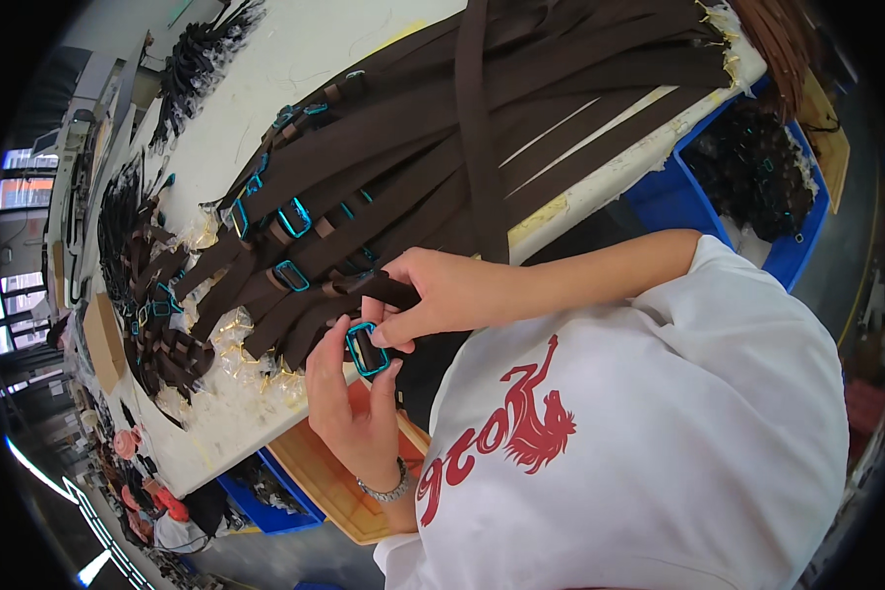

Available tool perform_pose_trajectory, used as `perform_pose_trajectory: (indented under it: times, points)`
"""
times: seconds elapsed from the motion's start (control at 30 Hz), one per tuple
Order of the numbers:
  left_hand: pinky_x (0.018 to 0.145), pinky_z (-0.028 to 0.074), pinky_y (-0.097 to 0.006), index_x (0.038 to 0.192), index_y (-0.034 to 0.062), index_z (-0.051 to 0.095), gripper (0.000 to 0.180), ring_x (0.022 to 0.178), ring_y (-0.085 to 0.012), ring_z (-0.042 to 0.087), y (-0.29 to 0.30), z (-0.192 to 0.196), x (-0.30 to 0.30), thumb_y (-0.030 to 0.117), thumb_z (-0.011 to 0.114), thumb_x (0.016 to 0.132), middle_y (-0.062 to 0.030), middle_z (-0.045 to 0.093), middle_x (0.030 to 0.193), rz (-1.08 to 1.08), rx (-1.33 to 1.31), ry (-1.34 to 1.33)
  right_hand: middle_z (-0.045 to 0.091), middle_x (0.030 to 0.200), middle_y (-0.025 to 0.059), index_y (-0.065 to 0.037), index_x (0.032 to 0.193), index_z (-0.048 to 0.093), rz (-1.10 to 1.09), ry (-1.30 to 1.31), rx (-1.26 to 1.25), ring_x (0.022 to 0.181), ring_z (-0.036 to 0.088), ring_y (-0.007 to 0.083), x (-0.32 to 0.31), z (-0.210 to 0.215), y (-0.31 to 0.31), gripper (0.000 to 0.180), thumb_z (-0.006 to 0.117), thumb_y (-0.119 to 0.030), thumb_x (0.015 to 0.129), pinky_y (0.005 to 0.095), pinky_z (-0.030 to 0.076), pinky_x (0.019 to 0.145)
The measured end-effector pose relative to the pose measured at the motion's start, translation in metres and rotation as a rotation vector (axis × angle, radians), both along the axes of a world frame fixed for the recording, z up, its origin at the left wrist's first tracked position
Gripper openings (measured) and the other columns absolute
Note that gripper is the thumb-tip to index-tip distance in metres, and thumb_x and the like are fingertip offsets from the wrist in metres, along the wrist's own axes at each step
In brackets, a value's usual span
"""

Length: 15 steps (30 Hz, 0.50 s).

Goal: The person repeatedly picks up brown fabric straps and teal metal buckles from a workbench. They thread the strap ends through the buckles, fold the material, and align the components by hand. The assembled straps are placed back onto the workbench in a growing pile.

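My left hand (352,403), wearing a metal-band wristwatch (387,482), pinches a rectangular belt buckle (354,356) with bright blue edges between thumb and fingers. Bent over it from the other side, my right hand (447,295) grips a dark brown belt strap (391,289) and presses its thumb and fingertips at the buckle's edge. Dark strap shows inside the buckle's frame; how it is threaded there I cannot make out. Just beyond both hands lies a thick spread of brown belts (393,167), several with blue-edged buckles (293,218).
The pale worktable (354,34) also carries darker bundled belts (202,64) at its far left and clear plastic wrapping (231,379). A blue bin (703,206) of dark pieces stands at the right. An orange-yellow crate (329,492) sits below the near table edge.
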<state>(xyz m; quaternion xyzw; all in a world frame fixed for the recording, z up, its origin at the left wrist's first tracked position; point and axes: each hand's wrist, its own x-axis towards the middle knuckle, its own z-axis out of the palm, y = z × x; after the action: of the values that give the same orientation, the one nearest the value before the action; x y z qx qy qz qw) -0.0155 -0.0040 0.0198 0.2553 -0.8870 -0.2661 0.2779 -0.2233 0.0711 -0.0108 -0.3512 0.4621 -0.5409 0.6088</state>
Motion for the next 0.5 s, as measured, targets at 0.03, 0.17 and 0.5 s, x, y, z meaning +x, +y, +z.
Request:
perform_pose_trajectory:
  times: [0.03,0.17,0.5]
  points:
    - [0.102,0.054,-0.038,0.142,0.0000,0.067,0.064,0.115,-0.0250,0.070,-0.001,0.001,-0.001,-0.009,0.081,0.080,-0.0138,0.073,0.133,-0.002,0.010,-0.008,0.071,0.076,0.0002,-0.004,0.094,0.071,0.009,0.003,-0.021,0.071,0.061,0.0069,-0.001,-0.002,-0.001,0.020,0.079,-0.021,0.089,0.0266,0.045,0.061]
    - [0.093,0.056,-0.035,0.138,-0.0008,0.069,0.061,0.106,-0.0226,0.070,-0.004,0.000,-0.002,-0.009,0.082,0.079,-0.0125,0.075,0.128,-0.026,0.024,-0.035,0.071,0.077,0.0002,-0.004,0.097,0.072,0.049,0.040,-0.065,0.073,0.062,0.0074,-0.005,-0.009,-0.004,0.021,0.080,-0.022,0.089,0.0276,0.047,0.063]
    - [0.086,0.057,-0.031,0.136,-0.0012,0.069,0.056,0.098,-0.0184,0.069,0.003,-0.015,-0.001,-0.009,0.081,0.082,-0.0097,0.074,0.122,0.085,0.143,0.051,0.069,0.099,-0.0004,-0.002,0.113,0.072,0.100,-0.024,0.042,0.095,0.062,0.0063,0.002,-0.014,0.003,0.027,0.082,-0.018,0.094,0.0264,0.052,0.089]
